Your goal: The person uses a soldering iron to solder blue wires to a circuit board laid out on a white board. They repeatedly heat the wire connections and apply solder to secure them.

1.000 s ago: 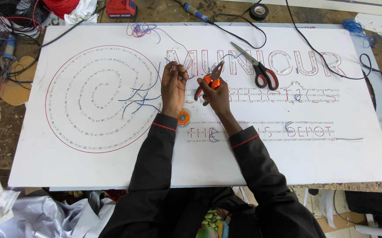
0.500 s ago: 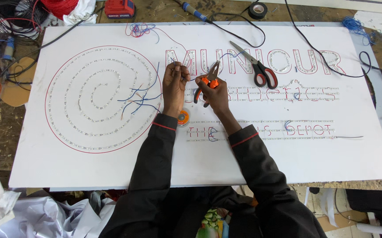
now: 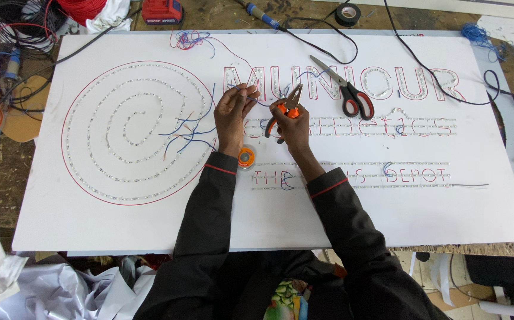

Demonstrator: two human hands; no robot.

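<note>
A small orange solder spool (image 3: 246, 157) lies by the wrists on the white sign board (image 3: 328, 219). Above it, the left hand (image 3: 233, 112) pinches a thin blue wire (image 3: 264, 104) while the right hand (image 3: 289, 121), fingers closed, grips orange-handled pliers (image 3: 286, 109). Spiral and letter outlines look filled; loose wire ends remain. Scissors (image 3: 347, 92) lie beyond.

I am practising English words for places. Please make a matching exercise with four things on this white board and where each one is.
Things:
1. pliers
2. scissors
3. small orange spool
4. thin blue wire

Places:
A. beside the left wrist
B. lying free, right of both hands
C. in the right hand
D. pinched by the left hand

Pairs: 1-C, 2-B, 3-A, 4-D
</note>
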